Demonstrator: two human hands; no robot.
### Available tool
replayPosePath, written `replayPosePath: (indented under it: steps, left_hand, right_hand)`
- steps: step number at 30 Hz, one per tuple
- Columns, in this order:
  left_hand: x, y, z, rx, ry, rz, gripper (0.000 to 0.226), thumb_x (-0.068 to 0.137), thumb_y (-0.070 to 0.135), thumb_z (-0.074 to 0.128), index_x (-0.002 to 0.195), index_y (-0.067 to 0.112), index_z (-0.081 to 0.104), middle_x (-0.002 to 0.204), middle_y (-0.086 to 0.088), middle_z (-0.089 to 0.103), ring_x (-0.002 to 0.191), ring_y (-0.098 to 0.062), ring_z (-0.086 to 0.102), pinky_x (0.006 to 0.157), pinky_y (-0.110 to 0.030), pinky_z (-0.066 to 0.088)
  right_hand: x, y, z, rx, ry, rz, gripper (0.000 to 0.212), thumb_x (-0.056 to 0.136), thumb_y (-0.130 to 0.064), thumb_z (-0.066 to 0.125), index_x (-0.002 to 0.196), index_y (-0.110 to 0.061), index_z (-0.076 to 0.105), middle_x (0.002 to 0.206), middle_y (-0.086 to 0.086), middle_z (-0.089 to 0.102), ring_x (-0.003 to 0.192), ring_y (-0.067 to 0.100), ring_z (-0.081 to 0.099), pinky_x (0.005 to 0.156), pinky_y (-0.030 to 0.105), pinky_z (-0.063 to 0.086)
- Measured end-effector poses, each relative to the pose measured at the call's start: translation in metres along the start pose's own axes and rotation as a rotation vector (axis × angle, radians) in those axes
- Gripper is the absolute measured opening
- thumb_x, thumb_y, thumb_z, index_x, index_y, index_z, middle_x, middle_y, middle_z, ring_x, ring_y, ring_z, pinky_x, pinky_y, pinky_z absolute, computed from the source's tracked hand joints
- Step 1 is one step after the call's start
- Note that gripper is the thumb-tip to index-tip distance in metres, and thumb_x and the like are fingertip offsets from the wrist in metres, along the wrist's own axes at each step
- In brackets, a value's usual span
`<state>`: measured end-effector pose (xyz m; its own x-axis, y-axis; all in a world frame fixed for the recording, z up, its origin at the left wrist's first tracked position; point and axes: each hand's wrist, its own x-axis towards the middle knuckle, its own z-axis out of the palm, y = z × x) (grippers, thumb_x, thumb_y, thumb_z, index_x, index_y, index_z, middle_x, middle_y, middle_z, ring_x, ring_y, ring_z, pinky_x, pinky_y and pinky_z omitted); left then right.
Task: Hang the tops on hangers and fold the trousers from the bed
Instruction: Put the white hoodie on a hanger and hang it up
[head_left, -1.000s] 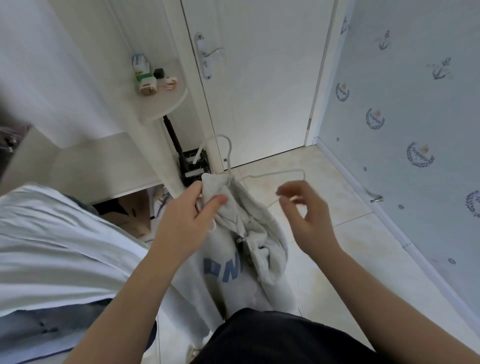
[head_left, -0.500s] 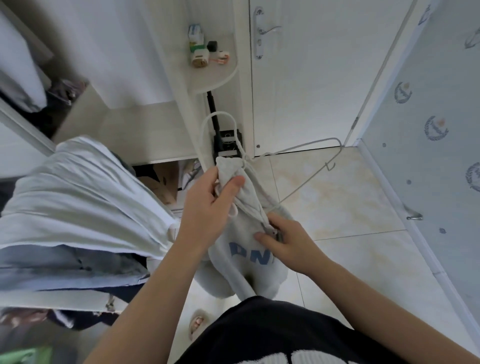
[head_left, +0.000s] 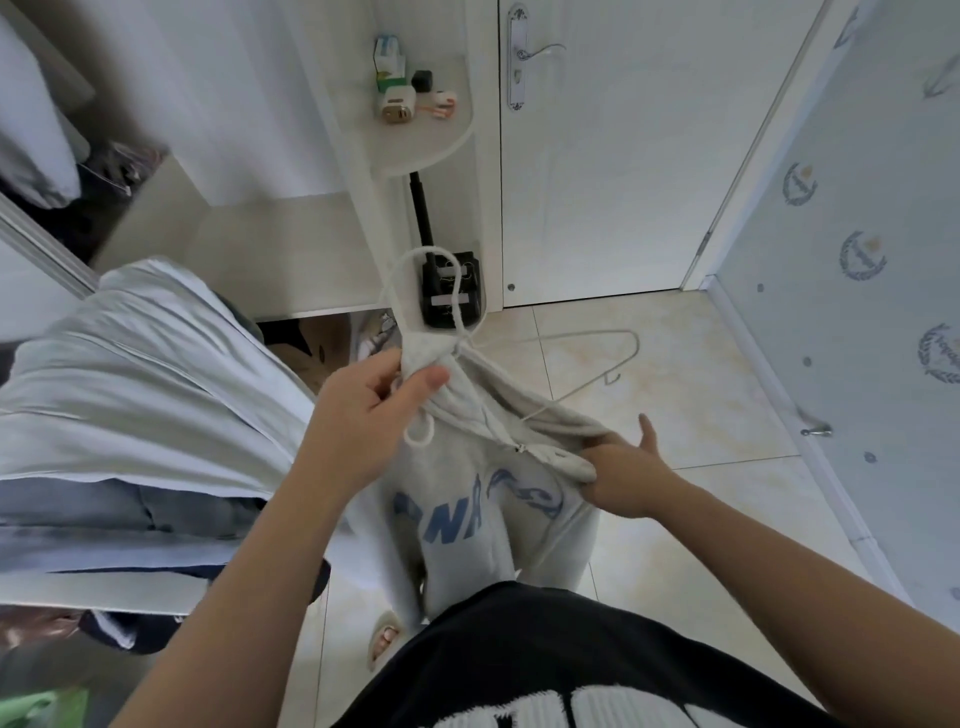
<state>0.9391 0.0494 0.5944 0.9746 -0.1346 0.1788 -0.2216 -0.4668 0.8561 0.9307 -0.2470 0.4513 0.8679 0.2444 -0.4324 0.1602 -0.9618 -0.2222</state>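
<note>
**Hooded sweatshirt (head_left: 483, 509) being fitted onto a wire hanger (head_left: 597, 358).** The garment is being held in mid-air above the tiled floor (head_left: 675, 395). Its bunched neck is being gripped by the left hand (head_left: 363, 415) at the sweatshirt's upper left. Its collar edge is being gripped at the sweatshirt's right by the right hand (head_left: 623, 478); the fingers are being hidden by fabric and the thumb is being held straight.

*Risks, as judged:*
- The neck is likely to be dragged off by the heavy body, since one hanger arm is being left bare at the sweatshirt's upper right.
- The opening may be overstretched if forced over that arm.
- The drawstring (head_left: 421, 436) may be snagged on the wire.

*Materials:*
- The sweatshirt is thick, soft grey fleece with blue printed lettering, being creased into deep folds.
- The hanger is thin white wire, bent into a triangle and notched near its tip.
- The drawstring is round white cord, being looped at the sweatshirt's upper left, below the left hand.
</note>
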Motion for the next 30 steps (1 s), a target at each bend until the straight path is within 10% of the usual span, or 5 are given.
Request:
replayPosePath:
  steps: [8,15,19,23,30]
  left_hand:
    - [-0.002,-0.015,-0.046,0.172,-0.205,-0.085,0.051,0.078,0.073,0.052,0.077,0.026,0.073,0.061,-0.006,0.063,0.047,-0.007,0.045,0.046,-0.014,0.037]
    - [0.012,-0.003,-0.031,0.283,-0.454,-0.092,0.066,0.079,0.074,0.049,0.069,0.01,0.065,0.053,-0.001,0.05,0.047,-0.01,0.041,0.047,-0.019,0.034]
    - [0.015,0.017,0.001,0.249,-0.399,0.027,0.063,0.089,0.074,0.048,0.069,0.016,0.062,0.056,0.0,0.054,0.05,-0.008,0.046,0.055,-0.028,0.039]
    - [0.015,0.02,0.01,0.216,-0.336,0.046,0.045,0.093,0.065,0.044,0.074,0.028,0.062,0.064,0.01,0.06,0.058,-0.005,0.053,0.062,-0.031,0.042]
    - [0.028,-0.006,-0.019,0.27,0.085,-0.089,0.044,0.106,0.038,0.043,0.072,0.011,0.047,0.065,0.001,0.049,0.063,-0.021,0.046,0.058,-0.035,0.036]
  right_hand:
    - [-0.021,0.039,-0.065,-0.272,0.329,-0.011,0.02,0.083,-0.052,0.049,0.089,-0.035,0.056,0.095,-0.022,0.053,0.132,0.004,0.044,0.113,0.065,-0.016]
    - [-0.047,-0.003,-0.125,0.107,0.324,-0.222,0.034,0.086,-0.005,0.052,0.118,-0.014,0.058,0.111,0.003,0.068,0.111,0.023,0.06,0.121,0.046,0.007]
    - [-0.056,-0.07,-0.137,0.217,0.289,-0.356,0.016,0.079,-0.027,0.04,0.09,-0.026,0.051,0.081,-0.005,0.064,0.081,0.021,0.06,0.085,0.042,0.048]
    - [-0.062,-0.086,-0.144,0.56,0.289,-0.386,0.008,0.075,-0.02,0.04,0.079,-0.019,0.047,0.072,-0.006,0.052,0.065,0.008,0.044,0.061,0.025,0.038]
    - [-0.075,-0.039,-0.16,0.795,0.073,-0.329,0.044,0.075,-0.021,0.066,0.117,-0.024,0.058,0.108,-0.01,0.068,0.101,0.005,0.063,0.085,0.022,0.05]
